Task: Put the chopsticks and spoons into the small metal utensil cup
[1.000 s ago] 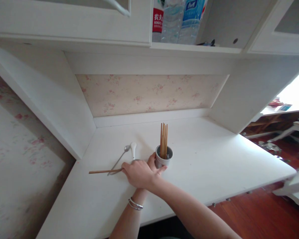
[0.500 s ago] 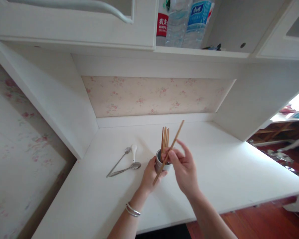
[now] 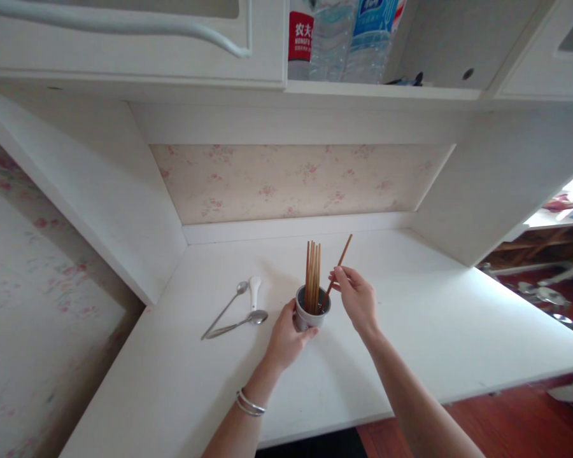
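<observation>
My left hand [image 3: 287, 334] is wrapped round a small grey cup [image 3: 310, 320] on the white countertop [image 3: 401, 331]. Several wooden chopsticks [image 3: 312, 273] stand upright in a bunch inside the cup. Between the fingertips of my right hand [image 3: 356, 296] is a single chopstick [image 3: 344, 249], tilted to the right, its lower end inside the cup's rim. Left of the cup lie a white spoon [image 3: 254, 292], a long-handled metal spoon [image 3: 225, 308] and another metal spoon [image 3: 239, 324], the handle ends of the metal two close together.
Overhead, a white cabinet [image 3: 138, 57] has an open section holding plastic bottles [image 3: 332, 44]. A floral back panel [image 3: 277, 181] rises behind the counter, between two white side panels. Red flooring [image 3: 458, 426] shows past the front edge.
The chopstick in my right hand has swung from crossing in front of the cup to having its lower end inside it. My left hand keeps hold of the cup.
</observation>
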The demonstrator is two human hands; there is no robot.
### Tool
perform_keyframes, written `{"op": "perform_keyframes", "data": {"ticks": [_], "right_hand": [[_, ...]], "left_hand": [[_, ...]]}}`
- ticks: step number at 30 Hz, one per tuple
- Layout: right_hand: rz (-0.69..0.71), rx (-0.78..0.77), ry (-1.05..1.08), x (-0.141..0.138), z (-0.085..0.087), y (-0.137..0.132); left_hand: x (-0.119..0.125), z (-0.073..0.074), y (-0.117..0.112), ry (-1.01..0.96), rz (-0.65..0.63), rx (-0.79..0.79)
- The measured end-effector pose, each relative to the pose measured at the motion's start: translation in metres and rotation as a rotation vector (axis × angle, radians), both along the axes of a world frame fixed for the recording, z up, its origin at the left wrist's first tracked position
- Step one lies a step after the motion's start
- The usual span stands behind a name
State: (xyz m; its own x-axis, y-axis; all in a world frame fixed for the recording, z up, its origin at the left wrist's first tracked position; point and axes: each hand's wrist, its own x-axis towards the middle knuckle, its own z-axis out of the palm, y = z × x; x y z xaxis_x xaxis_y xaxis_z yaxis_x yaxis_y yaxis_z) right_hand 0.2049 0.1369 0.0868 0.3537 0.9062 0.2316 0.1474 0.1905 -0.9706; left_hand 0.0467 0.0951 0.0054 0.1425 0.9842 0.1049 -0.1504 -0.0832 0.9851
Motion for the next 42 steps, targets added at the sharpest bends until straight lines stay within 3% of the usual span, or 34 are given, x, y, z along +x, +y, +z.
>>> {"op": "perform_keyframes", "data": {"ticks": [7,21,24,29,33,37,42], "right_hand": [[0.026,-0.004,-0.346,-0.009,-0.011,-0.005],[0.053,-0.081,-0.326,-0.007,-0.015,0.0],[0.211,-0.083,-0.208,-0.004,-0.023,-0.005],[0.579,-0.051,0.086,-0.002,-0.057,-0.017],[0.641,-0.037,0.17,-0.008,-0.076,-0.022],[0.608,-0.032,0.095,-0.01,-0.081,-0.022],[0.602,-0.04,0.042,-0.006,-0.085,-0.018]], "left_hand": [[0.002,0.004,0.001,0.064,0.027,0.018],[0.003,0.005,0.001,0.038,0.018,0.02],[0.002,0.006,0.0,0.052,0.021,0.027],[0.002,0.012,0.0,0.077,-0.001,0.065],[0.003,0.009,0.0,0.145,-0.001,0.107],[-0.014,0.005,-0.009,0.36,0.034,0.219],[-0.064,0.012,-0.026,0.941,0.248,0.311]]}}
